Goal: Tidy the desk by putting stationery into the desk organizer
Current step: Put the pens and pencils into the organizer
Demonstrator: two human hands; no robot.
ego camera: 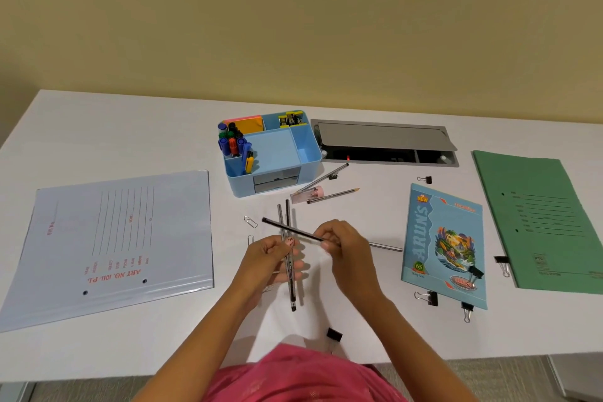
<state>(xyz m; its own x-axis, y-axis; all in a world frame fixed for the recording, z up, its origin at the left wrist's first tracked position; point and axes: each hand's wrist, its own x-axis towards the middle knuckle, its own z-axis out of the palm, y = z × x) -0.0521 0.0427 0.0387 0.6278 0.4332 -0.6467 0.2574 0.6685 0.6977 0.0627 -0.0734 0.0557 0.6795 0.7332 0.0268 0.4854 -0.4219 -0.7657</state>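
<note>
A light blue desk organizer (277,153) stands at the back centre of the white desk, with markers, sticky notes and small clips in its compartments. My left hand (270,256) grips two or three dark pencils (289,284) held roughly upright. My right hand (339,245) pinches one dark pencil (290,230) by its end, and it lies crosswise over the bundle. More pencils (332,196) and a pink sharpener (315,191) lie in front of the organizer. Another pencil (386,247) lies to the right of my right hand.
A pale blue file (107,245) lies at left, a blue notebook (445,245) and a green folder (548,222) at right. Black binder clips (334,334) and paper clips (250,222) are scattered about. A grey cable hatch (385,145) sits behind, next to the organizer.
</note>
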